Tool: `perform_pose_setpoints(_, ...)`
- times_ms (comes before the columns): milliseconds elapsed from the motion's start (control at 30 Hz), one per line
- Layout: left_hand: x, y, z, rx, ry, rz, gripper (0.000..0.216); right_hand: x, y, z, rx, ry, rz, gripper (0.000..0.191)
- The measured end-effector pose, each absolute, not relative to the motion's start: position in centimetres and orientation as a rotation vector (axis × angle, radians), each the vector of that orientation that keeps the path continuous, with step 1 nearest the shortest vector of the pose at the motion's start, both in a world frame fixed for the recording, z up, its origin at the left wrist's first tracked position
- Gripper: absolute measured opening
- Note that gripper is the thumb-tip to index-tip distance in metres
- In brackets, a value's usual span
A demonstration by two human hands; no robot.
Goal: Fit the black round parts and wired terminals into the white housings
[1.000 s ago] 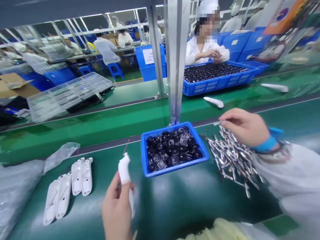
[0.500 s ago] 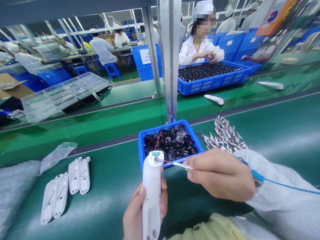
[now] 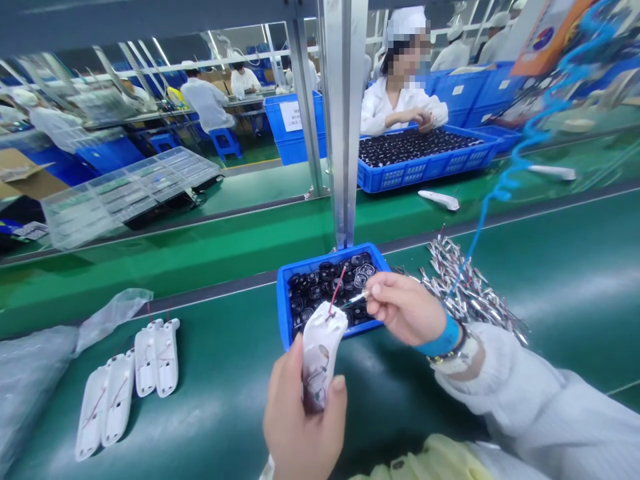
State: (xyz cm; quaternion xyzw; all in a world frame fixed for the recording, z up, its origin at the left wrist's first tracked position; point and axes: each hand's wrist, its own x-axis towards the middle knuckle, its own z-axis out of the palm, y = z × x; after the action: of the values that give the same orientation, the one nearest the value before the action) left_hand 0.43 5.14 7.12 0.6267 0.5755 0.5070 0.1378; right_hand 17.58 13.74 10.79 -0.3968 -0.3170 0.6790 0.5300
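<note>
My left hand (image 3: 300,420) is wrapped round a white plastic housing (image 3: 320,350), held upright with its open inner side toward me. A thin red wire (image 3: 336,290) rises from its top end. My right hand (image 3: 403,307) pinches a small silver metal pin (image 3: 357,298) just right of the housing's top, over the near edge of a blue tray (image 3: 286,313) full of small black parts. A blue strap circles my right wrist, and its coiled blue cord (image 3: 505,187) runs up and to the right.
A loose pile of silver pins (image 3: 470,287) lies right of the tray. Several white housings (image 3: 127,383) lie on the green belt at left, beside a clear plastic bag (image 3: 40,360). A metal post (image 3: 343,120) stands behind the tray. A person sits across the line behind a large blue crate (image 3: 425,163).
My left hand has turned the housing so its inner side faces me. My right hand has drawn up and back with the pin, nearer the tray.
</note>
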Motion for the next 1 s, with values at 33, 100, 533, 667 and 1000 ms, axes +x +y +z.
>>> perform_pose_setpoints(33,0.4,5.2,6.9,1.942,1.693,1.465,0.054,17.4,13.8,10.5,-0.922,-0.675,1.703,0.026)
perform_pose_setpoints(100,0.4,5.4,6.7,2.065,1.737,1.487,0.059,17.1,13.7,10.1,-0.880,-0.571,1.826,0.027)
perform_pose_setpoints(533,0.2,5.9,6.2,2.055,1.701,1.474,0.057,17.0,13.9,9.3,-0.771,-0.602,1.927,0.023)
perform_pose_setpoints(667,0.9,6.1,6.1,1.605,1.570,1.398,0.047,16.3,13.5,9.5,-0.825,-0.881,1.647,0.019)
perform_pose_setpoints(1000,2.2,6.0,6.4,0.675,1.031,1.148,0.039,14.4,12.6,10.3,-0.982,-1.536,0.715,0.008)
